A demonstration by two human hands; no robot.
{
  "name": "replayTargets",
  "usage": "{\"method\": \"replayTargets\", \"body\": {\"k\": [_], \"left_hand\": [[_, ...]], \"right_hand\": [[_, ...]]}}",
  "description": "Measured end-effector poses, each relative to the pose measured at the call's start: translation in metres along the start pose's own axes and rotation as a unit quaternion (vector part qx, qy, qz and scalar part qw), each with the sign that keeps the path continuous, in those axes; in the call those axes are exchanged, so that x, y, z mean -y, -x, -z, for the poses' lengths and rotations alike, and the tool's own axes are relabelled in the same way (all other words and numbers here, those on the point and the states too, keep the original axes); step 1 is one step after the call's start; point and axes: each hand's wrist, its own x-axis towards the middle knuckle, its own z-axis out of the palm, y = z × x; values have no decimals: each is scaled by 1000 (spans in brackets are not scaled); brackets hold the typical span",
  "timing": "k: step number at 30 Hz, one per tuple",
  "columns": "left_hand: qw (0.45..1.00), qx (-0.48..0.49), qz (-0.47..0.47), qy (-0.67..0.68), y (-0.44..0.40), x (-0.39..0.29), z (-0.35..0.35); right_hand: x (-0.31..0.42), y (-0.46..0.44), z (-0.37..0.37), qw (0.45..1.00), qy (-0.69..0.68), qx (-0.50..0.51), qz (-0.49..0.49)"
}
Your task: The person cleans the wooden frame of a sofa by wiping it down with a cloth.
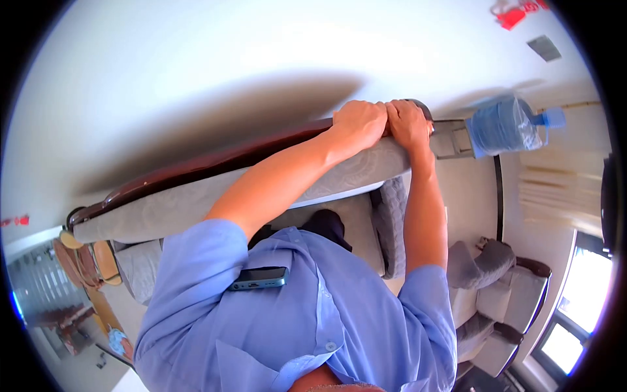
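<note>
Both my hands meet at the right end of a grey sofa's back [163,201], close to its dark wooden top rail [222,157]. My left hand [360,123] is closed over the rail, with its fingertips out of sight. Beside it, almost touching, my right hand [409,123] has its fingers bent down over the same edge. A dark curved rail end [421,108] shows just behind it. Whether a fold of the grey cover is pinched under the fingers is hidden. A phone [260,278] sticks out at the chest of my blue shirt [287,326].
A blue water bottle [503,127] stands beyond the sofa's right end, near the white wall [261,39]. A grey cushion [390,225] leans on the seat. Another sofa [503,300] is at the right, by a window [584,281]. Wooden chairs [104,261] are at the left.
</note>
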Motion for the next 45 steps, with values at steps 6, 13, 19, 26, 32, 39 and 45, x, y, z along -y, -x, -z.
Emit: {"method": "replayTargets", "body": {"k": [6, 13, 19, 26, 32, 39, 45], "left_hand": [[997, -70, -19, -39, 7, 9, -10], [994, -80, 65, -44, 99, 65, 31], [982, -42, 182, 9, 251, 169, 80], [954, -147, 210, -155, 394, 248, 143], [944, -125, 274, -135, 509, 332, 203], [917, -182, 342, -99, 619, 405, 213], [910, -176, 357, -114, 621, 410, 212]], "right_hand": [[6, 2, -16, 999, 47, 5, -15], [151, -14, -19, 998, 12, -59, -23], [306, -36, -61, 990, -15, 16, 141], [444, -74, -140, 968, -108, 138, 182], [576, -124, -183, 951, -91, 142, 257], [708, -149, -254, 936, -22, 87, 340], [711, -151, -257, 929, -13, 69, 364]]}}
